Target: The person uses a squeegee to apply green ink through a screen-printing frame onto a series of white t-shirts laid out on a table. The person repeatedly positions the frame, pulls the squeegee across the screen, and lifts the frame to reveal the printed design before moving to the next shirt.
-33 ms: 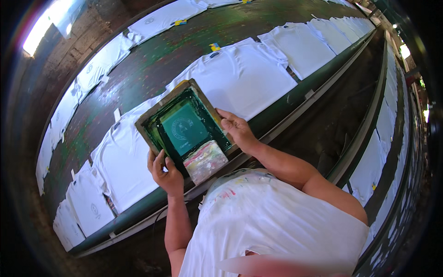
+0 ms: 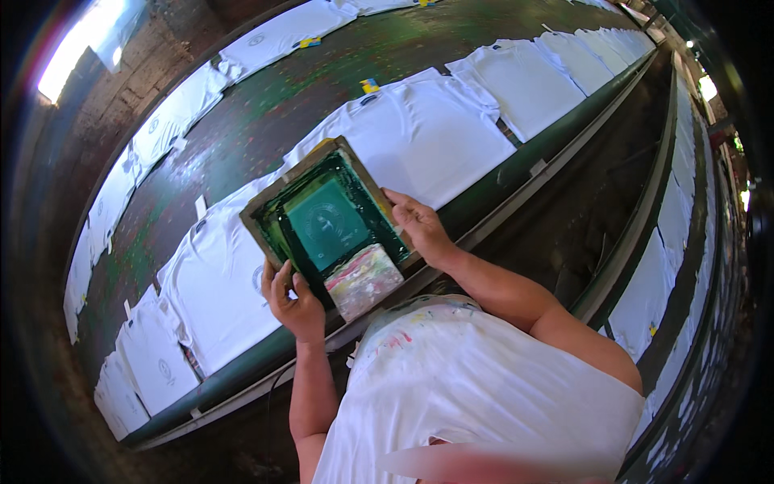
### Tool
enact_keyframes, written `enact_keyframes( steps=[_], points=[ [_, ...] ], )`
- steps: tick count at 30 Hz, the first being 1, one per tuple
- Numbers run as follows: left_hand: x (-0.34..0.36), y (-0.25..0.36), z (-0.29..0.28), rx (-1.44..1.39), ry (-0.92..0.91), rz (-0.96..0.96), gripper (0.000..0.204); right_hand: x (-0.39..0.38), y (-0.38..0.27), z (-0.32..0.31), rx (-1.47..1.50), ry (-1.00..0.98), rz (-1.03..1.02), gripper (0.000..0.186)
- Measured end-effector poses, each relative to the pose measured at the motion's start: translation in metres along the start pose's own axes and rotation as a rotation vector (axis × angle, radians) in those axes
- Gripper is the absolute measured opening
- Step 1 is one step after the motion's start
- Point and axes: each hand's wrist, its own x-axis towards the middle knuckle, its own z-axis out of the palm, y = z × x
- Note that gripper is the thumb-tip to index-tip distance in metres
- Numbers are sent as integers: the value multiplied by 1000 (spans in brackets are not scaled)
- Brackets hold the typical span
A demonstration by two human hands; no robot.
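I hold a wooden screen-printing frame [image 2: 280, 189] up at the near edge of the long table, with a green mesh [image 2: 318, 218] bearing a pale round design. My left hand [image 2: 292, 300] grips its lower left side, fingers curled at the edge. My right hand [image 2: 421, 230] grips the right side, thumb on the frame. A pale, paint-streaked rectangular piece [image 2: 363, 282] covers the frame's lower right part. Behind the frame, white T-shirts [image 2: 419, 137] lie flat along the table, partly hidden by it.
The long green table [image 2: 242, 121] carries another row of white shirts [image 2: 274, 36] along its far side. A metal rail [image 2: 538, 168] runs along the near edge. Beyond a dark gap at the right, another surface holds white shirts [image 2: 641, 298]. A brick wall [image 2: 133, 60] stands at upper left.
The frame and both my hands have shifted very slightly to the right in view. My grip looks the same.
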Motion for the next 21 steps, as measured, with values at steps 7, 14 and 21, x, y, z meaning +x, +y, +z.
enact_keyframes(
  steps=[7,14,21],
  points=[
    [-15,57,189,7,-101,-13,34,18,-26,-187,-4,270,-36,55],
    [-34,102,327,-130,-194,-72,54,29,-62,-327,7,384,-65,43],
    [-47,101,358,-128,-129,-70,45,50,-54,-360,-135,289,-104,47]
  ],
)
